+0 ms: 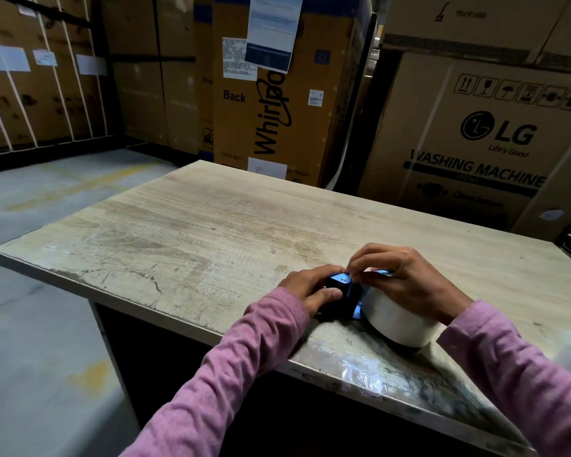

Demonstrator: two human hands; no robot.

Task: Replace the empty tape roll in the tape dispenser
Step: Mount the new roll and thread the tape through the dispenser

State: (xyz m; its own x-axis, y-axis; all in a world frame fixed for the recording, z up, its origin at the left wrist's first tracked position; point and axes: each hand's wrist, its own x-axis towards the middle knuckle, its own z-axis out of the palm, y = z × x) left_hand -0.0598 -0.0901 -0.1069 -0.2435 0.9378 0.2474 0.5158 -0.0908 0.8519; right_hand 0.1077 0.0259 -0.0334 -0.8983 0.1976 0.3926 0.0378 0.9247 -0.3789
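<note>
There, near the front edge of the worn table (185,225), the tape dispenser (342,293) was laid with its long axis running left to right. Its black handle end was gripped by the left hand (310,286). The white tape roll (399,316) at its right end was covered by the right hand (406,280), whose fingertips were pinched above the blue frame. Cardboard boxes (475,136) were stacked behind.

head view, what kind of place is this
Most likely a warehouse or appliance stockroom: tall cardboard boxes stacked on a concrete floor, among them a washing machine box and a Whirlpool box, behind a worn table used for packing.
</note>
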